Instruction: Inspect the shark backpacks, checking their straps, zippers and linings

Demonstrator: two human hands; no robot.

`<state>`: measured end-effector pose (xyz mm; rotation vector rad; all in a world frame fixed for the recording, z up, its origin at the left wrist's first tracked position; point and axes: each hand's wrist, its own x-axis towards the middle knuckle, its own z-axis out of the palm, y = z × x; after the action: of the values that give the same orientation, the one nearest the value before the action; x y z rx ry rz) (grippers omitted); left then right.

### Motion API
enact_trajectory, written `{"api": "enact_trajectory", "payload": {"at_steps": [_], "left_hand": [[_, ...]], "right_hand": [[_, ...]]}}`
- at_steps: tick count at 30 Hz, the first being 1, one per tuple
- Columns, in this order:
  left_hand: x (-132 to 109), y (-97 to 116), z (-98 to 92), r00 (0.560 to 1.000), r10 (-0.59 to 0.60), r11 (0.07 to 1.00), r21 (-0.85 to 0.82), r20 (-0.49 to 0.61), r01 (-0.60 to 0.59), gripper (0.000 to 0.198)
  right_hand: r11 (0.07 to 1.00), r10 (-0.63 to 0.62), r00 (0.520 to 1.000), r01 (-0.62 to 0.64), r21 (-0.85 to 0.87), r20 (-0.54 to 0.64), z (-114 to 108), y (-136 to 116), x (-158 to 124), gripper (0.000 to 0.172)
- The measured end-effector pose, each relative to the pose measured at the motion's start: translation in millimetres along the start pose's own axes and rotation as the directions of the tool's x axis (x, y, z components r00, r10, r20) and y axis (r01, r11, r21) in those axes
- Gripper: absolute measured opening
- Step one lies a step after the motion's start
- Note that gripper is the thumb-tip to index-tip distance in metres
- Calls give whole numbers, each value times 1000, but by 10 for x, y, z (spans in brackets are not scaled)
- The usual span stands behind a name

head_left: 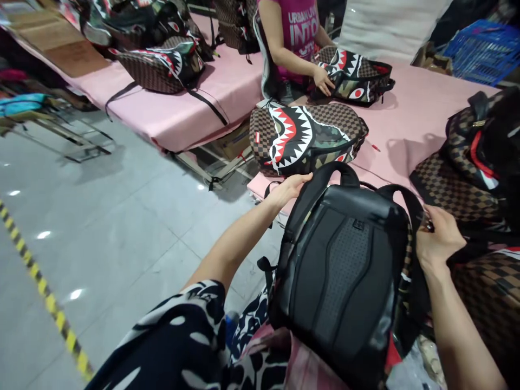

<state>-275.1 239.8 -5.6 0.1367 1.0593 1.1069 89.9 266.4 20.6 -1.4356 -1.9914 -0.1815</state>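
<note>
1. The black backpack rests against the person's lap, its padded back facing up, with its top end by the edge of the pink table.
2. The left hand touches the left strap; its fingertips pass out of sight there, so I cannot tell how tightly it grips. If that hold is loose, the strap could slip away and the bag tip sideways.
3. The right hand is curled closed around the right strap. Pulling harder on this side could twist the bag.
4. The patterned bag lies just beyond the straps; a forward swing could knock it towards the co-worker's hand.
5. Bags piled at the right leave that arm little room, so an elbow or strap could catch.
</note>
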Motion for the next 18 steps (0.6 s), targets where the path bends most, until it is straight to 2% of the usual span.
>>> {"api": "enact_trajectory", "payload": {"at_steps": [3, 6, 8, 10, 11, 12, 13, 14, 15, 16, 18], "left_hand": [[-50, 20, 47, 998, 47, 997, 57, -34, -45, 20], [-142, 9, 108, 989, 136, 984, 128, -65, -127, 17], [-248, -71, 153, 972, 223, 964, 167, -77, -208, 17], [-383, -233, 197, 934, 354, 912, 239, -47, -334, 22], [-449, -340, 222, 904, 427, 859, 307, 15, -411, 24], [-505, -457, 251, 858, 496, 763, 404, 133, -504, 26], [-546, -575, 292, 805, 516, 641, 492, 292, -589, 26], [-567, -688, 347, 753, 489, 512, 554, 441, -657, 25], [-566, -786, 421, 723, 435, 402, 602, 537, -690, 22], [-543, -862, 513, 727, 388, 337, 648, 566, -683, 19], [-439, -930, 732, 789, 365, 294, 743, 494, -601, 10]], "right_hand": [[994, -91, 994, 87, 59, 57, -52, -315, -165, 41], [980, -184, 954, 160, 117, 238, -72, -718, -444, 43], [928, -347, 867, 264, 262, 356, -70, -942, -636, 45], [861, -476, 770, 310, 402, 424, -43, -1025, -733, 50], [869, -463, 766, 292, 399, 446, -23, -997, -726, 51], [908, -393, 788, 250, 337, 474, -7, -923, -680, 50], [951, -293, 815, 196, 239, 500, 3, -814, -603, 50], [982, -187, 835, 137, 133, 518, 3, -684, -504, 47], [995, -103, 836, 95, 44, 539, -6, -551, -397, 44], [997, -58, 821, 79, -13, 569, -19, -430, -293, 41], [995, -58, 768, 97, -26, 638, -47, -264, -132, 32]]}}
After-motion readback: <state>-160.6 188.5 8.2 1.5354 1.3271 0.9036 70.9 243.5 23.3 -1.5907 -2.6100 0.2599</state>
